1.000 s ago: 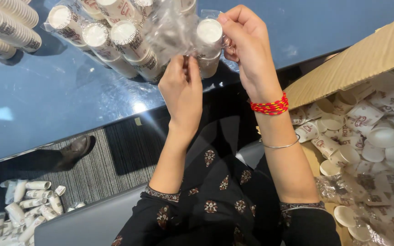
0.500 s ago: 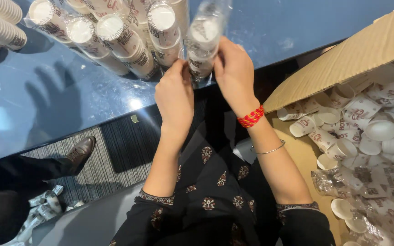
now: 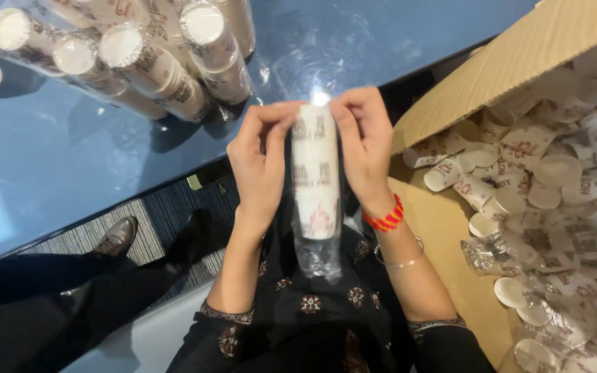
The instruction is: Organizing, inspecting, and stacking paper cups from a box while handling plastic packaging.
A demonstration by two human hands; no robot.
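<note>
I hold a stack of white printed paper cups (image 3: 316, 176) upright in a clear plastic sleeve, just off the near edge of the blue table (image 3: 70, 159). My left hand (image 3: 260, 162) grips its left side and my right hand (image 3: 361, 148) grips its right side, fingers curled over the top. The loose end of the sleeve hangs down below the cups. A red thread band and a thin bangle sit on my right wrist.
Several sleeved cup stacks (image 3: 146, 62) lie on the blue table at the upper left. An open cardboard box (image 3: 519, 62) on the right holds many loose paper cups (image 3: 561, 179) and crumpled plastic. Another person's dark leg and brown shoe (image 3: 115, 238) are at the lower left.
My hands have pulled one sleeved stack away from the pile on the table and brought it down toward my lap, turning it upright.
</note>
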